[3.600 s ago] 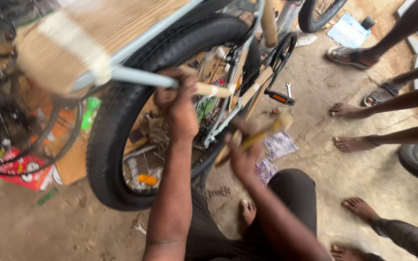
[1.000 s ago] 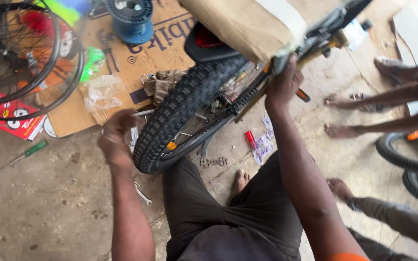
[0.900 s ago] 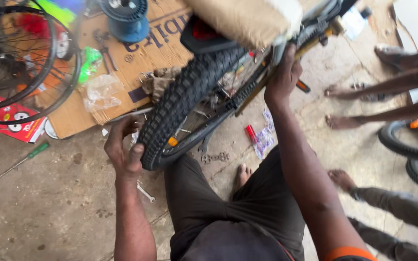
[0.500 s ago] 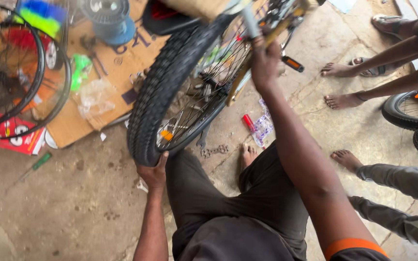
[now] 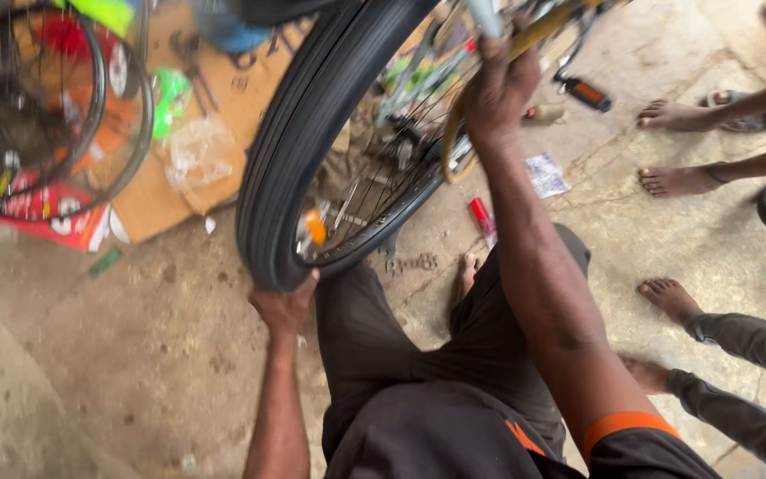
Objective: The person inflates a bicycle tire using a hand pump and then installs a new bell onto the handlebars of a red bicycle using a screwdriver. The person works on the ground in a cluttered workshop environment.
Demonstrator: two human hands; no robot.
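A stained concrete floor (image 5: 117, 355) spreads under the work, with flattened cardboard (image 5: 179, 191), a clear plastic bag (image 5: 195, 153) and loose spoked wheels (image 5: 55, 106) off to the left, and other people's bare feet (image 5: 667, 182) along the right edge. The bicycle's tyre (image 5: 299, 151) hangs above the floor, in front of the person's knees. The left hand (image 5: 284, 306) cups the bottom of the tread from below, fingers curled up against the rubber. The right hand (image 5: 500, 89) is clenched around a yellowish frame tube (image 5: 543, 31) beside the spokes (image 5: 374, 177). To handle this well, I would judge that the upper grip should carry the weight while the lower palm only steadies the tyre, keeping fingertips clear of spokes and the orange reflector (image 5: 315, 226).
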